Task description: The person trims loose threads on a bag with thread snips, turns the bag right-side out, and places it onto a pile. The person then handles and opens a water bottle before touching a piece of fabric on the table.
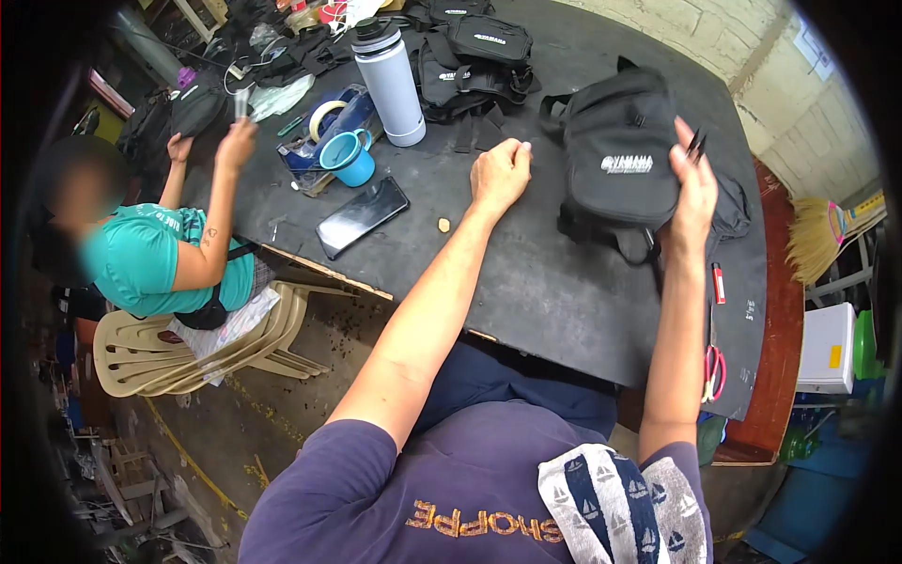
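Observation:
My right hand (693,188) grips the right side of a black bag (615,141) with white YAMAHA lettering, which is propped up over the table. A small dark pointed tool (696,144), perhaps thread snips, sticks out between the fingers of the same hand. Left of the bag, my left hand (501,176) rests closed in a fist above the black table (554,291); whatever it may hold is hidden. More black fabric (731,211) lies behind my right wrist. A small tan piece (444,225) sits near my left forearm.
A phone (363,217), blue mug (349,160), tape dispenser (310,141) and grey bottle (391,89) stand to the left. More black bags (479,61) are piled behind. Red-handled scissors (714,371) and a red lighter (719,282) lie right. A co-worker (155,249) sits at left.

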`<state>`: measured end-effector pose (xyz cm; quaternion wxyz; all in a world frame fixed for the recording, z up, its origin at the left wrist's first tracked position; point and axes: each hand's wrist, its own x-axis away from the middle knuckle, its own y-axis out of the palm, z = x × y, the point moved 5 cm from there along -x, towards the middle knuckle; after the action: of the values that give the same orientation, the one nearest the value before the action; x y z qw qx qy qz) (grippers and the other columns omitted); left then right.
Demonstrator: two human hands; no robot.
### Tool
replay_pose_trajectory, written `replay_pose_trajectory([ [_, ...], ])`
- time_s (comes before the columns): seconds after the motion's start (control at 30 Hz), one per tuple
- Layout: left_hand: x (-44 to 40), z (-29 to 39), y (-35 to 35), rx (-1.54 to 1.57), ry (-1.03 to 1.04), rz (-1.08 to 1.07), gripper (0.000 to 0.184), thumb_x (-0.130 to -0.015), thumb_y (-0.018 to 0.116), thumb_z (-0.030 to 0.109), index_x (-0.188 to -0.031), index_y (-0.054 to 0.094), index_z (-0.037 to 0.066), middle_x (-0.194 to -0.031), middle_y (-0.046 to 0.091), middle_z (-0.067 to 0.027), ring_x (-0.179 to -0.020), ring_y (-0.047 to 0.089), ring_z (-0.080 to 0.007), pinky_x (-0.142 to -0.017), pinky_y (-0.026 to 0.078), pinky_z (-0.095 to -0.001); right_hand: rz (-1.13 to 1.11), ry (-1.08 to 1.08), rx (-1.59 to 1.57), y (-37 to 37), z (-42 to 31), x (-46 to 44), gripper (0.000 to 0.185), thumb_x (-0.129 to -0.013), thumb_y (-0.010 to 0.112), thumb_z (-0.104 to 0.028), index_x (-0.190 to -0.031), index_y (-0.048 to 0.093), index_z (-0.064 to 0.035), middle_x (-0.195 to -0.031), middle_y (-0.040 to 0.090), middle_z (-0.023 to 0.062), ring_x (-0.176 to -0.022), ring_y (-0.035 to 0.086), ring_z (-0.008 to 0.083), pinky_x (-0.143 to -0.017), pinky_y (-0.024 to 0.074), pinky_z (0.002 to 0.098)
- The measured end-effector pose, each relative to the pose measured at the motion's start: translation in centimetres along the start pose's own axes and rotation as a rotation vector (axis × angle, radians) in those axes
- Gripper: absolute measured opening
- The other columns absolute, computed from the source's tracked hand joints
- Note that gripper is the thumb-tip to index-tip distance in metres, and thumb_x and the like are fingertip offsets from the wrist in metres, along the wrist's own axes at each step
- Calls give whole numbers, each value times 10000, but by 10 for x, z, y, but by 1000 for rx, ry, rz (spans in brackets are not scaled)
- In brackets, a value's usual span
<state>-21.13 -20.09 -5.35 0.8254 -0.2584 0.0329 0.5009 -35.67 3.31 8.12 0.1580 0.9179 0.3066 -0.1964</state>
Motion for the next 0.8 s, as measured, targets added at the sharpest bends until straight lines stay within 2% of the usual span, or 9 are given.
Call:
replay_pose_trajectory([
  [0.23,0,-17,12,-213,146,84,287,-1011,671,369,-968,769,103,-755,760,-95,-741,758,-313,-725,566,-430,-64,-293,-82,81,-117,-132,491,-1088,565,-283,-1446,619,48,-1302,730,179,-1085,726,267,-950,585,381],
  [0.37,2,4,-3,-96,119,-21,287,-1003,679,366,-971,768,94,-776,755,-118,-773,758,-332,-733,565,-450,-78,-370,-382,138,-122,-205,368,-1062,642,-179,-1378,617,9,-1211,723,98,-1088,686,222,-975,550,349],
  [0.53,0,2,-7,-78,100,-40,289,-1000,684,363,-970,769,88,-793,755,-129,-797,758,-340,-733,563,-464,95,-156,106,190,5,-263,466,-1070,611,-275,-1437,584,11,-1337,676,179,-1220,648,270,-1093,497,447],
  [0.57,-1,0,-6,-85,114,-15,291,-1000,685,363,-968,769,86,-790,754,-129,-789,757,-339,-730,563,-464,-132,-148,788,195,20,-265,661,-1080,592,-367,-1622,449,-16,-1609,517,244,-1440,522,335,-1221,392,448],
  [0.6,-2,2,-3,-84,133,4,293,-999,686,362,-966,769,83,-787,753,-129,-782,755,-337,-728,562,-465,-193,387,702,190,38,-214,509,-1094,538,-406,-1322,669,29,-1166,758,201,-893,717,257,-766,594,431],
  [0.63,-3,1,-1,-82,119,12,294,-997,695,362,-963,769,80,-782,750,-129,-764,749,-332,-716,561,-457,-152,158,518,184,62,-189,570,-1089,509,-499,-1253,676,21,-1089,763,222,-769,676,268,-669,555,512],
  [0.7,-3,-5,-2,-44,81,-6,298,-992,711,360,-960,767,69,-784,751,-129,-738,737,-320,-689,559,-443,-58,-212,686,151,119,-167,565,-1100,504,-464,-1287,662,45,-1204,746,263,-1059,728,371,-946,564,481],
  [0.73,-5,-8,-1,-11,58,-27,300,-989,720,357,-961,765,61,-791,753,-129,-730,733,-312,-675,557,-436,21,-124,589,137,113,-124,511,-1067,589,-425,-1259,663,43,-1193,739,299,-1173,700,469,-1013,541,517],
  [0.8,-2,1,-9,-67,80,38,255,-984,722,344,-932,774,100,-791,750,-138,-769,742,-357,-660,550,-472,-101,-100,697,105,114,-65,444,-1073,606,-378,-1269,662,16,-1248,728,271,-1196,693,446,-1010,551,484],
])
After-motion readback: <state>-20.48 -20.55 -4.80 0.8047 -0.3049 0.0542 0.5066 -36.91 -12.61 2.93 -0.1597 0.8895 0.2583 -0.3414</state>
